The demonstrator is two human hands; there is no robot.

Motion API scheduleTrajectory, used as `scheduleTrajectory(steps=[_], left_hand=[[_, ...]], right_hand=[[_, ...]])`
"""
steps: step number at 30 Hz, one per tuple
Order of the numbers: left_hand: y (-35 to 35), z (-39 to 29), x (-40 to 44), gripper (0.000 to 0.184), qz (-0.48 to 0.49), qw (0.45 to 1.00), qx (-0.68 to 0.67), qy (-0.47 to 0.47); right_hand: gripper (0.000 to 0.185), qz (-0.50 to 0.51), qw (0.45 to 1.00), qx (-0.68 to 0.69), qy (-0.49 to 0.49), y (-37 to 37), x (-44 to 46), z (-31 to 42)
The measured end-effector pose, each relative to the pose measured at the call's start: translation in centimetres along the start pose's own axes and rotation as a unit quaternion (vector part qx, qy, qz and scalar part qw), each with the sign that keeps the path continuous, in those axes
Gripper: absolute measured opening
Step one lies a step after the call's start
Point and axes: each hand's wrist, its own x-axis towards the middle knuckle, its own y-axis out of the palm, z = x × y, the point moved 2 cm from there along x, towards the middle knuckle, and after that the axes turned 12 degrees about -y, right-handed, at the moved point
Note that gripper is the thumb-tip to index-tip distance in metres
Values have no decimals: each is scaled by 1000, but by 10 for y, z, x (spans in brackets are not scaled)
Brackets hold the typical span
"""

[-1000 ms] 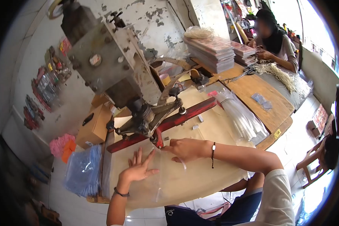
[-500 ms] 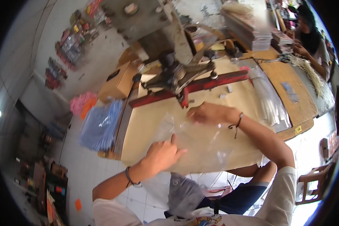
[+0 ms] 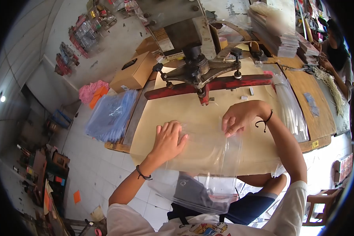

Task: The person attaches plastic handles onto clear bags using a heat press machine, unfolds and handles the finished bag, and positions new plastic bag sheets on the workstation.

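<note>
A clear plastic sheet [image 3: 202, 155] lies on the tan work surface [image 3: 259, 157], and its near end hangs over the front edge above my lap. My left hand [image 3: 168, 141] rests flat on the sheet's left side, its fingers stretched out. At the upper right corner of the sheet, my right hand [image 3: 244, 118] is closed, thumb and fingers pinching the plastic. Just beyond both hands stands a press with a long red bar [image 3: 240, 82] under a dark metal bracket [image 3: 200, 69]. Small grey pieces [image 3: 244, 97] lie near the bar.
To the left is a stack of bluish plastic sheets [image 3: 112, 116], with a cardboard box [image 3: 133, 72] behind it. Clear plastic strips [image 3: 289, 106] lie at the right, near scissors [image 3: 303, 69]. Another person [image 3: 336, 55] sits at the far right beside stacked bundles [image 3: 289, 41].
My right hand has come nearer and right, now pinching the plastic. My left hand has flattened from a pointing shape. The sheet has shifted toward me, and the view has tilted.
</note>
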Motion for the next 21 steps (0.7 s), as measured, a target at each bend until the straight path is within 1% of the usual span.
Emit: scheduleTrajectory(steps=[1, 2, 5, 7, 8, 11, 13, 14, 17, 20, 21], left_hand=[[-5, -2, -2, 41, -5, 1000, -12, -23], [-7, -3, -1, 41, -12, 999, -25, -43], [-15, 10, 6, 42, 51, 996, -19, -73], [-5, 22, 12, 39, 9, 992, -117, -35], [0, 27, 15, 37, -12, 986, -164, -16], [12, 34, 19, 32, -5, 942, -328, -68], [10, 32, 17, 25, -64, 958, -275, -44], [7, 31, 13, 22, -89, 964, -248, -38], [-1, 24, 12, 13, -101, 958, -266, -27], [4, 30, 12, 7, -107, 932, -342, -51], [5, 30, 11, 6, -114, 931, -344, -49]], right_hand=[[48, -6, 1000, -4, 1, 1, 4, -2], [45, -9, 1000, -7, -7, 0, 6, -4], [37, -22, 999, -10, -24, -3, 4, -8], [33, -31, 999, -4, -36, -4, 5, -9], [34, -45, 998, -6, -41, -5, 5, -10], [34, -91, 993, -33, -65, -10, 2, -16], [34, -128, 984, -79, -91, -14, 0, -18], [36, -133, 984, -81, -88, -17, -1, -17], [43, -148, 982, -90, -78, -16, 0, -12], [50, -182, 973, -135, -52, -17, -3, -17], [52, -187, 970, -153, -38, -18, -3, -19]])
